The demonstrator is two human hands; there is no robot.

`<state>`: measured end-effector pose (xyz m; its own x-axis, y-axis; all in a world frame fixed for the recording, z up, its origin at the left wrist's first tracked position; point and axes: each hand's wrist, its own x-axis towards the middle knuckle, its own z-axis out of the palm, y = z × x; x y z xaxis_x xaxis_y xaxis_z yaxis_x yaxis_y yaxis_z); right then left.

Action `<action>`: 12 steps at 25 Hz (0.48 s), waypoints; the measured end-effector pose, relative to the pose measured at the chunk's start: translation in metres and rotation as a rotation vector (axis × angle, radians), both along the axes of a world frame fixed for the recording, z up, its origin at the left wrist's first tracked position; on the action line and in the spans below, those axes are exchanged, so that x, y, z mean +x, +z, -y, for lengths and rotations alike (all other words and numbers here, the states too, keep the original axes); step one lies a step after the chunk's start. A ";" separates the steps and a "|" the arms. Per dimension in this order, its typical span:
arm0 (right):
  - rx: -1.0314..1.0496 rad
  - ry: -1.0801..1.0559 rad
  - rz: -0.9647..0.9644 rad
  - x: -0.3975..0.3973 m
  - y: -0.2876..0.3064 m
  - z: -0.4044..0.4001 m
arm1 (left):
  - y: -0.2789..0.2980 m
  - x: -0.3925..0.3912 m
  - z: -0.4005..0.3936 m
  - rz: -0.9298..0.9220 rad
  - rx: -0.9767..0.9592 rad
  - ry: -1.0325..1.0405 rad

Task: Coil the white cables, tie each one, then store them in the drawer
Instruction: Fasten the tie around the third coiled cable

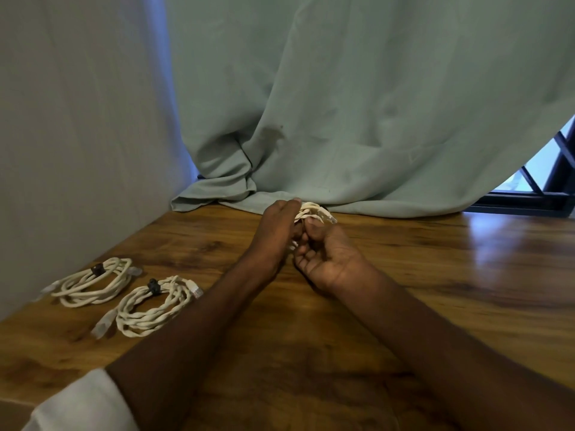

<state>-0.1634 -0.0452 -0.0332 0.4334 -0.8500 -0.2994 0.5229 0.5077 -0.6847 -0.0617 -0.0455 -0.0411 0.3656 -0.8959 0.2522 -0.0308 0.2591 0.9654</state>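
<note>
3 white cables show on the wooden table, and 1 of them, the held cable, sits bunched between both hands near the far edge, just in front of the pale green curtain. Its loops run roughly left to right, with a clear plug tip pointing right and slightly toward the curtain; most of the bundle is hidden by the fingers, so its full long axis cannot be told. The left hand curls over the bundle from the left, fingers wrapped round the strands. The right hand lies palm up just beside it, thumb pressed onto the loops and fingers curled beneath, so the 2 hands meet on the same cable.

At the left of the table lie 2 coiled cables, near each other and well apart from the hands. The far coil is a flat oval with its long axis running left to right, bound by 1 dark tie at its top. The near coil slants from lower left to upper right, also bound by 1 dark tie. A grey wall stands at left, and a window frame shows at right under the curtain hem. A white sleeve covers the left upper arm.
</note>
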 end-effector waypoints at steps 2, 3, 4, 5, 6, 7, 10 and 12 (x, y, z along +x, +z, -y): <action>-0.040 -0.003 -0.023 -0.001 0.000 0.002 | 0.001 0.000 0.002 -0.114 0.003 -0.007; -0.059 -0.002 -0.037 -0.002 0.001 0.003 | 0.001 0.000 0.002 -0.152 -0.016 -0.007; -0.082 -0.001 -0.057 -0.003 0.001 0.005 | -0.001 0.001 0.004 -0.176 -0.037 0.002; -0.110 0.001 -0.078 -0.003 0.001 0.006 | -0.002 0.002 0.004 -0.194 -0.062 0.016; -0.137 0.005 -0.096 -0.003 0.001 0.007 | -0.003 0.003 0.004 -0.216 -0.088 0.028; -0.159 0.007 -0.103 -0.002 0.001 0.008 | -0.003 0.003 0.003 -0.232 -0.113 0.041; -0.270 -0.049 -0.176 -0.002 0.000 0.006 | -0.003 0.010 0.007 -0.264 -0.162 0.098; -0.454 -0.157 -0.331 -0.002 0.000 0.001 | -0.002 0.013 0.008 -0.281 -0.172 0.129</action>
